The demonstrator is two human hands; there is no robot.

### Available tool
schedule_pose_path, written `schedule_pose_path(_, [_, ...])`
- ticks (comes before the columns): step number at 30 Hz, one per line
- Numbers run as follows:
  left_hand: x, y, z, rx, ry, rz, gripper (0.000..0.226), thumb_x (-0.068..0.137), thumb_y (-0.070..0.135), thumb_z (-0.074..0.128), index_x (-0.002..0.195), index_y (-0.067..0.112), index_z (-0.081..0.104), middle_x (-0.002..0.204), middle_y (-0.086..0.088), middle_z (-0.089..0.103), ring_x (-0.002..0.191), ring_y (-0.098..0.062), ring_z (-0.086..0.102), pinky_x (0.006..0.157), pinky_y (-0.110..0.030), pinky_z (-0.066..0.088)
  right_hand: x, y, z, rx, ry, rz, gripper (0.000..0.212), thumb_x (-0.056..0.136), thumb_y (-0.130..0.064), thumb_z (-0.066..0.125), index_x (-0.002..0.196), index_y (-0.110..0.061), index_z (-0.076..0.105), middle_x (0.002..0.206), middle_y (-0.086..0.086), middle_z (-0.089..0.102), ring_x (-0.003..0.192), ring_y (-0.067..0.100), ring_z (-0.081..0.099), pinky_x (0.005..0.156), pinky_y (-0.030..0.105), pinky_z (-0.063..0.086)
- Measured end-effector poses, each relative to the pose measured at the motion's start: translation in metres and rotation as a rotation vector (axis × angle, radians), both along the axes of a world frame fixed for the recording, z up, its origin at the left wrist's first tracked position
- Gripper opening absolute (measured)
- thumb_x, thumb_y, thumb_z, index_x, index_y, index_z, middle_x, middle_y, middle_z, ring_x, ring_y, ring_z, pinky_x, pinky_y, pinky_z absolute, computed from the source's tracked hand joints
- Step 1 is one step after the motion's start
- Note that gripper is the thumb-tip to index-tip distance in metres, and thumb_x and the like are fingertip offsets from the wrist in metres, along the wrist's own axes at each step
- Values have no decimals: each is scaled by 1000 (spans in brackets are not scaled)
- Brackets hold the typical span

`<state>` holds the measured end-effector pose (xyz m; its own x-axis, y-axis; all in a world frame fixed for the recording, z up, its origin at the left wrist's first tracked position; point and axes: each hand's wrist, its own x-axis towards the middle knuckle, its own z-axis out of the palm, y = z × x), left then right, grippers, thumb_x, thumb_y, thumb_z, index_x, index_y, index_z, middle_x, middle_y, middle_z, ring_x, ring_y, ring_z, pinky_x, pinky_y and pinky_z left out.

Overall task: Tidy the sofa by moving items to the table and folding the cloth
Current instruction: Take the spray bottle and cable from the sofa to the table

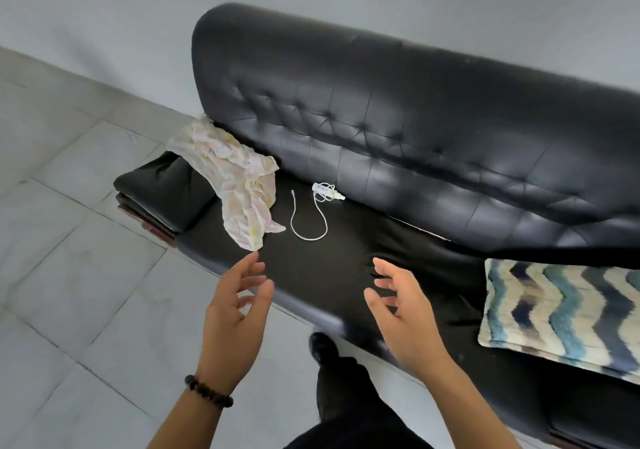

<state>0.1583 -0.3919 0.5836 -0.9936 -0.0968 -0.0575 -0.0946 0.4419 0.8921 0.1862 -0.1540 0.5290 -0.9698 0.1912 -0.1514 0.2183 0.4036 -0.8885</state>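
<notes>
Left grip [239, 310] and right grip [405, 313] hover apart over the front edge of the sofa [346, 237] seat, fingers loosely spread, holding nothing. The crumpled pale cloth [235, 178] lies just beyond the left grip, draped from armrest [162, 185] to seat. The white charger cable [323, 190] lies ahead, between both grips; the print on its adapter is illegible. A chevron cushion [561, 313] rests right of the right grip.

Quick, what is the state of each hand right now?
Left hand: open, holding nothing.
Right hand: open, holding nothing.
</notes>
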Motion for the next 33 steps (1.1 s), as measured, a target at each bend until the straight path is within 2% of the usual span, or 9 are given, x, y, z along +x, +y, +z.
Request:
schedule_pose_path(5, [-115,-16,-34,-50,-74,-86,45,91,13,62,123,42,48,111,22,62,102,10,57,75,-8,46,-103,-27,-37,-60,-36,-90,45,95,-21,62,134,-38,49,128,-23,50,117,-5,51,90,17,47])
schedule_pose_path(14, [-298,-45,-65,-133,-184,-207,39,93,14,60,123,36,50,114,14,60,99,9,57,69,-5,46,-259,-67,-77,-136,-188,-197,41,96,-23,62,133,-37,52,122,-29,47,115,-6,52,94,22,49])
schedule_pose_path(17, [-345,-45,-99,-98,-244,-219,38,93,12,60,124,32,54,114,11,61,99,4,59,74,-6,47,-292,-74,-101,-98,-238,-210,41,96,-25,60,134,-36,51,123,-29,46,115,-7,51,94,22,48])
schedule_pose_path(20, [-384,-41,-159,-94,-324,-265,38,93,13,61,125,31,54,117,11,61,103,2,58,78,-12,48,-321,-77,-146,-52,-298,-221,41,96,-27,59,135,-38,50,122,-29,45,115,-6,50,95,25,49])
schedule_pose_path(24, [-436,-33,-274,-148,-437,-337,36,93,18,61,127,30,54,119,14,57,105,0,57,89,-29,51,-365,-75,-232,23,-357,-277,41,96,-30,60,135,-39,50,123,-25,43,110,-7,51,93,32,52])
schedule_pose_path(27, [-477,-35,-372,-288,-447,-446,42,93,22,59,134,23,51,125,7,51,108,-7,54,97,-33,47,-410,-77,-302,85,-397,-310,45,95,-35,61,138,-35,48,127,-19,40,98,-14,50,94,35,51])
schedule_pose_path(29, [-503,-39,-434,-436,-412,-526,45,93,23,58,137,19,48,132,-1,48,111,-14,50,99,-33,42,-441,-78,-348,139,-422,-314,52,94,-37,61,143,-34,43,137,-13,37,94,-7,52,98,36,49])
schedule_pose_path(31, [-525,-44,-487,-580,-369,-603,46,93,23,57,138,16,48,140,-7,46,126,-25,43,108,-39,35,-470,-79,-389,186,-438,-324,59,93,-40,61,147,-33,37,148,-4,31,114,8,53,103,36,45])
schedule_pose_path(33, [-539,-51,-529,-664,-386,-633,45,94,26,54,138,16,49,144,-7,45,134,-29,36,113,-43,27,-497,-81,-426,247,-430,-337,66,93,-42,61,151,-31,31,154,2,25,137,22,37,107,35,38])
